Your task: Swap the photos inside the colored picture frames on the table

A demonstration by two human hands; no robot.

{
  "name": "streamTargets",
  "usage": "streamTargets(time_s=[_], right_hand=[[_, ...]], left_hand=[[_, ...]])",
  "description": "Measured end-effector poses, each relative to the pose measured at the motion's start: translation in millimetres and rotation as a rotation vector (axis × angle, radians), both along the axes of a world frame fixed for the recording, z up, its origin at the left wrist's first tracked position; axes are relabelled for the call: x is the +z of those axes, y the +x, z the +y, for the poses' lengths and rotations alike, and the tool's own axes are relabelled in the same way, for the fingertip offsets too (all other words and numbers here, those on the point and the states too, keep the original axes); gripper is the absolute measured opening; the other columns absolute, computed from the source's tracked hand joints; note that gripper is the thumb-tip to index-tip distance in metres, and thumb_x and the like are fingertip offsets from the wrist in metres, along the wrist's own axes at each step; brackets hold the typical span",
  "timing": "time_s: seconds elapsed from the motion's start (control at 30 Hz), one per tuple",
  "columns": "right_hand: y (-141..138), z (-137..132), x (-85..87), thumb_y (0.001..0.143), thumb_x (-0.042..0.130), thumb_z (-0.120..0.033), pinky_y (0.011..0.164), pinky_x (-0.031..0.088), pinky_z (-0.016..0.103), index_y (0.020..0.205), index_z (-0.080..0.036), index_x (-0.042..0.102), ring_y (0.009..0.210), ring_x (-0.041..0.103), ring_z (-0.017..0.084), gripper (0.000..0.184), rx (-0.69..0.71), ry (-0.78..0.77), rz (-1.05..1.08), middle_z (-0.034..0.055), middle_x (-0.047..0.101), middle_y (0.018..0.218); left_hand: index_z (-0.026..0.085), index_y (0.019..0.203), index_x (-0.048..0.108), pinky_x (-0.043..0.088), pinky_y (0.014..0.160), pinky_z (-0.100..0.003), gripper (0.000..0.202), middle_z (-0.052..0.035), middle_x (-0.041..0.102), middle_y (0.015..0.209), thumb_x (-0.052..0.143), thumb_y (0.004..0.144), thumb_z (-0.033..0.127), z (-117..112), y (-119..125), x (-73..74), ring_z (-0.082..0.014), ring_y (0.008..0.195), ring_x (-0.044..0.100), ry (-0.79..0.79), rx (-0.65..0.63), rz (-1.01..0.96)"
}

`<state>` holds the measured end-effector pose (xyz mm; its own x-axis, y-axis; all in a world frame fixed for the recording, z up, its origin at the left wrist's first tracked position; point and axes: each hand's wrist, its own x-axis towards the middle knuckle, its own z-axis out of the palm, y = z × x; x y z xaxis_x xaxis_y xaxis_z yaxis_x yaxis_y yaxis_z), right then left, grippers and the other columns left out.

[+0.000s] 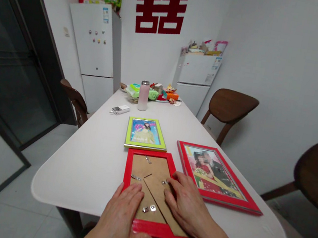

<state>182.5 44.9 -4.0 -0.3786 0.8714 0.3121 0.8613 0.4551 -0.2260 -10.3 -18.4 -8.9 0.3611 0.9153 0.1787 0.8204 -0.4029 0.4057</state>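
Note:
A red picture frame (153, 171) lies face down on the white table (80, 154), showing its brown cardboard backing and several small metal clips. My left hand (120, 214) holds its near left corner, with the thumb along the red near edge. My right hand (186, 202) rests flat on the backing, its fingertips by a clip on the right side. To the right, a larger red frame (216, 177) lies face up, close to my right hand. A lime-green frame (146, 134) lies face up just beyond the backing.
A pink bottle (143, 96), a small silver device (120, 109) and a heap of packets (154, 93) stand at the table's far end. Wooden chairs (227, 110) stand around the table. Two white fridges (95, 43) stand against the back wall.

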Motion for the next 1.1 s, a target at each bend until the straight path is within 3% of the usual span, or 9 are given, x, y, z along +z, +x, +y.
streamTargets(time_s=[0.13,0.3,0.7,0.93,1.1], right_hand=[[-5.5,-16.6,4.5,0.075,0.041,-0.024,0.083,0.033,0.041,0.099,-0.019,0.057,0.098,0.042,0.024,0.029,0.104,0.028,0.028,0.0103,0.049,0.107],[-17.8,-41.7,16.1,0.075,0.042,-0.019,0.083,0.034,0.038,0.097,-0.028,0.058,0.096,0.042,0.020,0.029,0.331,-0.101,0.078,0.0049,0.052,0.102],[-10.5,-49.5,18.9,0.073,0.044,-0.017,0.084,0.032,0.041,0.096,-0.026,0.058,0.101,0.039,0.022,0.029,0.410,-0.127,-0.012,0.0052,0.048,0.111],[-29.9,-20.9,17.2,0.078,0.035,-0.013,0.078,0.037,0.032,0.100,-0.019,0.056,0.089,0.044,0.017,0.031,0.396,-0.150,0.158,0.0076,0.052,0.097],[-58.5,6.1,11.7,0.078,0.038,-0.016,0.076,0.033,0.031,0.098,-0.020,0.057,0.088,0.043,0.018,0.028,0.344,-0.135,0.063,0.0064,0.053,0.091]], left_hand=[[0.011,0.113,0.045,0.025,0.094,-0.054,0.076,-0.0190,0.042,0.123,0.062,0.053,0.056,0.3,-0.3,-1.3,-0.0315,0.113,0.038,0.003,-0.019,-0.024],[0.009,0.111,0.046,0.027,0.093,-0.055,0.075,-0.0209,0.042,0.122,0.064,0.053,0.054,-0.2,0.7,-1.0,-0.0324,0.113,0.037,-0.001,-0.016,-0.017],[0.008,0.108,0.047,0.026,0.093,-0.055,0.074,-0.0220,0.043,0.121,0.065,0.052,0.052,1.1,1.3,4.4,-0.0326,0.113,0.037,-0.042,-0.013,-0.024],[0.009,0.108,0.047,0.026,0.093,-0.055,0.074,-0.0210,0.045,0.120,0.069,0.050,0.048,-0.1,-1.4,1.1,-0.0330,0.111,0.040,-0.033,-0.031,-0.081],[0.010,0.118,0.039,0.025,0.095,-0.052,0.082,-0.0184,0.043,0.122,0.069,0.051,0.048,-0.3,-1.6,5.7,-0.0306,0.113,0.038,-0.042,-0.050,-0.121]])
